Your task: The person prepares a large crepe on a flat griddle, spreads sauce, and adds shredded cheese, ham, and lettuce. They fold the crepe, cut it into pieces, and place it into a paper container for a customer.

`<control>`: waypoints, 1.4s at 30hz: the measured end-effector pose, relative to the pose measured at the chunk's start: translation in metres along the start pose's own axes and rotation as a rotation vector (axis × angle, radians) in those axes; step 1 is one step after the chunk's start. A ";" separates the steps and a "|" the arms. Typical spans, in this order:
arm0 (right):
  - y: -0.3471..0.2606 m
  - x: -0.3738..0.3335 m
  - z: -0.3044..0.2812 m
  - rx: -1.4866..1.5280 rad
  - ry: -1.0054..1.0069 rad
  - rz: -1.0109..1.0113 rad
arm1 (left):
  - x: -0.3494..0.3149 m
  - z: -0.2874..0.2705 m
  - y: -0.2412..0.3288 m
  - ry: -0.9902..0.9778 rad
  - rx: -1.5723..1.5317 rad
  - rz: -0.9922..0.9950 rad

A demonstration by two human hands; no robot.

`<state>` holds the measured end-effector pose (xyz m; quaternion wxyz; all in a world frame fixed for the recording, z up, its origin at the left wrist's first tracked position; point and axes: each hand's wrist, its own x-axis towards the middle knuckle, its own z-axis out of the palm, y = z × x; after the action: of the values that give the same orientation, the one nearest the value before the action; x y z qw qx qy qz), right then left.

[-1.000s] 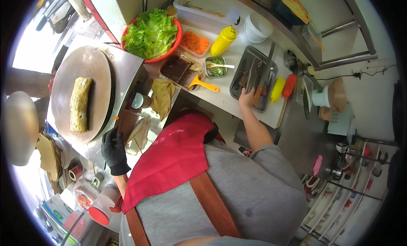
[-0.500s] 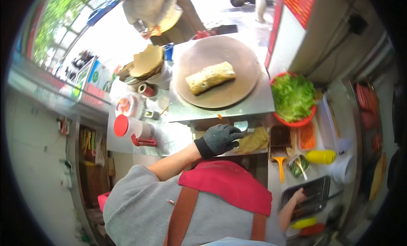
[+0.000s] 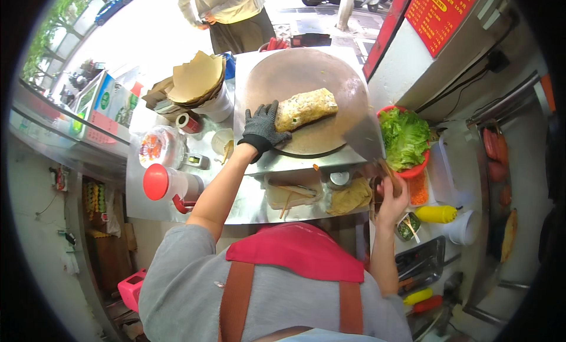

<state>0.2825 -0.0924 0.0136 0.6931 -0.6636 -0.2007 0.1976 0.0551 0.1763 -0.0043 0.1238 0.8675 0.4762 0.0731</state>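
Note:
A rolled filled pancake [image 3: 306, 109], golden and speckled, lies on the round griddle [image 3: 330, 65]. My left hand [image 3: 263, 130], in a dark dotted glove, rests at the roll's left end with its fingers spread. Bare and closed, my right hand [image 3: 392, 192] grips the wooden handle of a wide-bladed scraper [image 3: 364, 136]. The blade is smeared by motion and hangs over the griddle's right edge, apart from the roll.
A red basket of lettuce [image 3: 404, 136] stands right of the griddle, near shredded carrot [image 3: 418, 189] and a yellow squeeze bottle [image 3: 436, 214]. At left are paper bags [image 3: 197, 80] and a red-lidded jug [image 3: 156, 182]. A folded cloth [image 3: 349, 197] lies in front. Someone [image 3: 236, 12] stands across the counter.
My left hand has moved up from the counter's front edge to the roll. My right hand has come up from the black tray, now with the scraper. The roll sits slightly further right on the griddle.

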 end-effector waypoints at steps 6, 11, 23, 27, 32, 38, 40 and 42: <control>-0.048 0.055 0.090 0.111 -0.262 -0.361 | -0.042 0.013 0.026 0.041 -0.129 0.010; -0.017 0.080 0.134 -0.249 -0.320 -0.601 | -0.067 0.026 0.014 0.190 -0.185 -0.025; -0.002 0.091 0.183 0.284 -0.455 -0.872 | -0.035 0.010 0.046 0.154 -0.137 -0.067; 0.000 0.094 0.194 0.343 -0.478 -0.821 | -0.008 0.020 0.059 0.207 -0.096 -0.048; 0.000 0.101 0.191 0.287 -0.562 -0.783 | 0.009 0.027 0.066 0.195 -0.203 -0.068; 0.011 0.107 0.203 0.316 -0.579 -0.795 | 0.013 0.037 0.064 0.304 -0.304 -0.031; 0.005 0.106 0.208 0.297 -0.578 -0.785 | 0.014 0.037 0.063 0.308 -0.314 -0.045; 0.006 0.108 0.208 0.276 -0.619 -0.767 | 0.015 0.039 0.064 0.296 -0.333 -0.068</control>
<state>0.2610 0.1416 0.0174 0.7048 -0.3549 -0.5978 0.1410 0.1245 0.1499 -0.0234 0.1965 0.7982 0.4997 0.2731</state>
